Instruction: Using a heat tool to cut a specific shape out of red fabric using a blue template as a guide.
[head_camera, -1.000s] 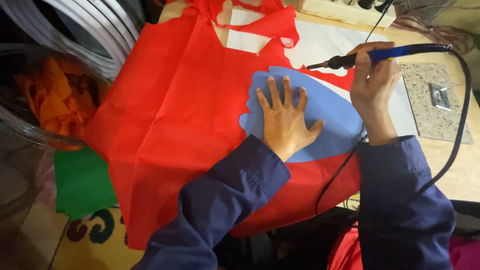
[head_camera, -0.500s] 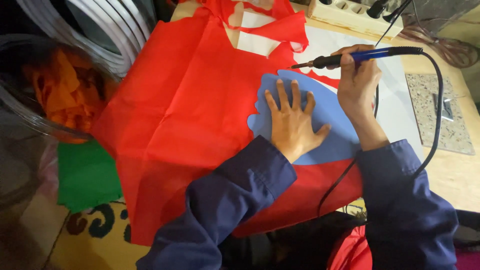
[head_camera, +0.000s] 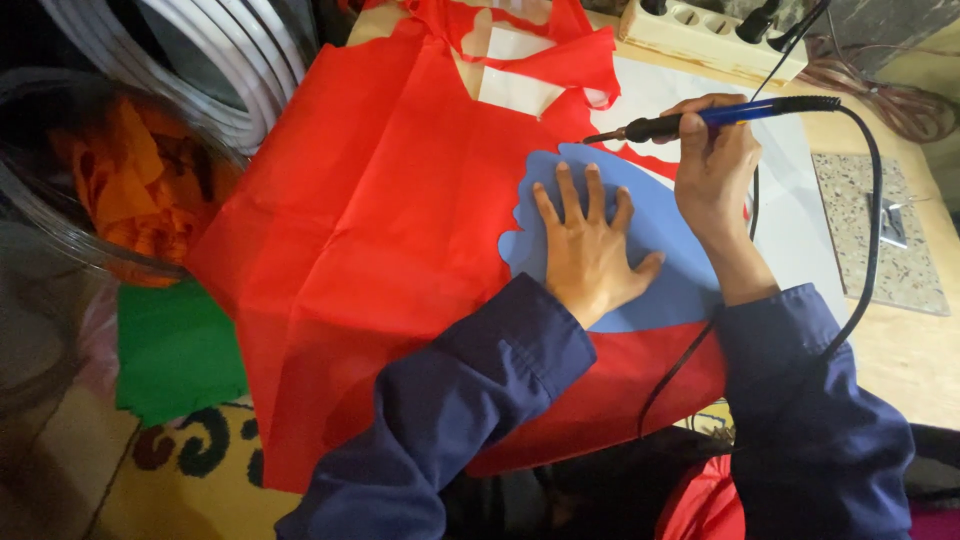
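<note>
While left hand (head_camera: 590, 255) flattens the blue template (head_camera: 665, 270), right hand (head_camera: 715, 165) grips the iron (head_camera: 720, 117).

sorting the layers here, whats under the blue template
The blue template lies on the red fabric bag, pressed flat by the left hand. What lies beneath the bag there is covered.

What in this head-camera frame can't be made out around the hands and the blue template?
- Blue template, head view: middle hidden under the left hand.
- Tool: its grip is covered by the right hand; whether the tip touches the red fabric is too small to tell.
- Power strip: cut off by the top edge.
</note>
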